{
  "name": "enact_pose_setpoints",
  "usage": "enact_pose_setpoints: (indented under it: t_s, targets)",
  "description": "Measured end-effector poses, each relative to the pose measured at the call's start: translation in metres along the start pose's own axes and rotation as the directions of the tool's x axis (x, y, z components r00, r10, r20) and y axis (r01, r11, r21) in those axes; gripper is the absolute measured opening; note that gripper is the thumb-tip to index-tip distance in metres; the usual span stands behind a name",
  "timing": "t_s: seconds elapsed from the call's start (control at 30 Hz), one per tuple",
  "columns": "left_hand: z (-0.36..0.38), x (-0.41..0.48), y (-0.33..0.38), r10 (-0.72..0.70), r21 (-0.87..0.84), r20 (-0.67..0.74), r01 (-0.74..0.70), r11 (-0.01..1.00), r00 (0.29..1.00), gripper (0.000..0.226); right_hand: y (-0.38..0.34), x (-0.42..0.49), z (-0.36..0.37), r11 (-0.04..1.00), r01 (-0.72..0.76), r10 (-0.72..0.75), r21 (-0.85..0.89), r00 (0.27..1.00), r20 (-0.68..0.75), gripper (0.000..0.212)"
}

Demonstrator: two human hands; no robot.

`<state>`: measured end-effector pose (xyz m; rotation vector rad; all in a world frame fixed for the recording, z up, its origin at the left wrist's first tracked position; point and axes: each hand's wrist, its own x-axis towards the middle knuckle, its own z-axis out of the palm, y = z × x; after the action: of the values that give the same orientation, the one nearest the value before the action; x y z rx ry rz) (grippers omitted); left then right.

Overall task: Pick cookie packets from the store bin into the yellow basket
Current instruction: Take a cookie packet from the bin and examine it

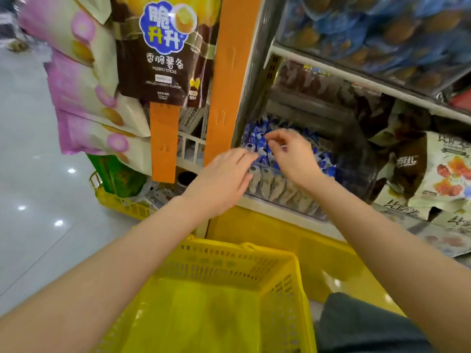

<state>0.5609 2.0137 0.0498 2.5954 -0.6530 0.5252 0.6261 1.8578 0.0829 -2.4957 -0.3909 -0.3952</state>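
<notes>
Hands first: my left hand is reaching forward with its fingers straight and slightly spread, the fingertips arriving at the near edge of the blue packets. My right hand is hovering over the same heap with its thumb and forefinger curling toward each other at the top of one packet. Whether they are actually gripping it I cannot tell.

Below my forearms the yellow basket is sitting close to me, its slotted walls showing and nothing visible inside it. Beside it, at the lower right, dark cloth is filling the corner. The pale, shiny floor is stretching away on the left.

An orange strip is running down the corner of the shelf unit. Left of it a brown bag of potato sticks is hanging beside pink and cream bags. Under those, a second yellow basket is standing on the floor with goods in it.

A white shelf board is crossing above my hands, carrying blue bags.

Beneath that board the clear store bin is holding the cookie packets, which are small, blue and white, and standing packed together toward the bin's left side. Greyish packets are showing through its front wall, lower down.
</notes>
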Motion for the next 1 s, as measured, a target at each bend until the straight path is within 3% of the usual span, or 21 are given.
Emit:
enact_pose_setpoints:
  t_s: [0.07,0.2,0.33,0.4,0.47,0.57,0.67,0.73,0.83,0.93,1.0]
  targets:
    - [0.007,0.002,-0.006,0.054,0.062,0.021,-0.055,0.997,0.998,0.044,0.003,0.026,0.01,0.995,-0.094,0.096,-0.02,0.985,0.143,0.026]
    - [0.009,-0.001,-0.014,0.1,0.085,0.012,-0.101,0.991,0.995,0.044,0.009,0.048,0.03,0.998,-0.027,0.044,-0.048,0.925,0.377,0.024]
    - [0.006,0.002,-0.015,0.123,0.116,0.049,-0.128,0.985,0.991,0.044,0.01,0.055,0.035,0.997,-0.042,0.06,-0.057,0.928,0.369,0.003]
    - [0.003,0.003,-0.013,0.117,0.126,0.068,-0.124,0.984,0.991,0.045,0.009,0.054,0.034,0.998,-0.031,0.052,-0.062,0.931,0.361,0.005]
    - [0.0,0.004,-0.01,0.105,0.134,0.088,-0.116,0.984,0.991,0.046,0.005,0.051,0.029,0.998,-0.017,0.031,-0.053,0.962,0.271,0.007]
    - [-0.009,0.004,-0.003,0.053,0.08,0.139,-0.065,0.995,0.989,0.045,-0.006,0.039,0.011,0.998,-0.061,0.062,0.013,0.998,-0.016,0.008]
    - [-0.018,-0.008,0.008,-0.08,-0.154,0.11,0.097,0.983,0.991,0.038,-0.015,0.015,-0.017,0.981,0.007,0.042,0.195,0.968,-0.246,0.004]
    - [-0.022,-0.02,0.018,-0.24,-0.402,0.065,0.246,0.882,0.969,0.032,-0.021,-0.011,-0.033,0.943,0.094,-0.004,0.319,0.962,-0.272,0.009]
    - [-0.026,-0.037,0.03,-0.479,-0.731,0.188,0.448,0.515,0.858,0.034,-0.03,-0.057,-0.042,0.838,0.098,-0.04,0.537,0.992,-0.12,0.021]
    - [-0.026,-0.06,0.041,-0.449,-0.81,0.453,0.566,0.153,0.77,0.043,-0.034,-0.098,-0.036,0.75,-0.032,-0.056,0.661,0.992,0.111,0.021]
    - [-0.025,-0.075,0.047,-0.378,-0.822,0.506,0.566,0.059,0.775,0.038,-0.036,-0.119,-0.028,0.699,-0.135,-0.053,0.703,0.97,0.239,0.019]
